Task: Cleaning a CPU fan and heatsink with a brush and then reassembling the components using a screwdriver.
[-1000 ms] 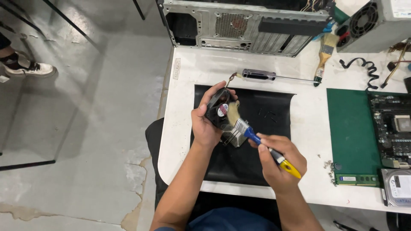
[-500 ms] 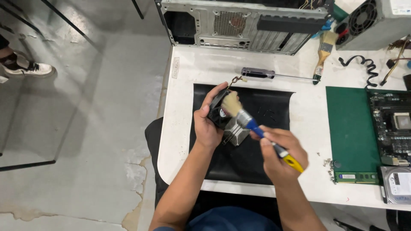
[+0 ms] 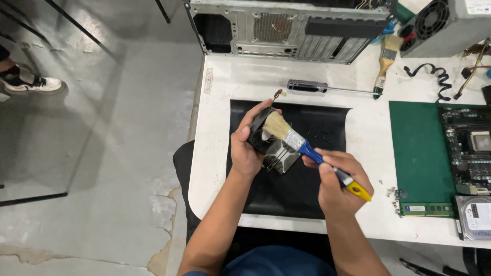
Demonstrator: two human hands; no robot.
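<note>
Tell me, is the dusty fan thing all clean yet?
Not yet. The fan cooler is already out of the computer case, gripped in the left hand over the black mat. The right hand holds the paintbrush, bristles on the fan. Whether dust remains is too small to tell.

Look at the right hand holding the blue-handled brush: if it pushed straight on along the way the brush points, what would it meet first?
The right hand aims the brush up-left. Its bristles already lie against the cooler fan held in the left hand, so that comes first; depth is hard to judge.
</note>
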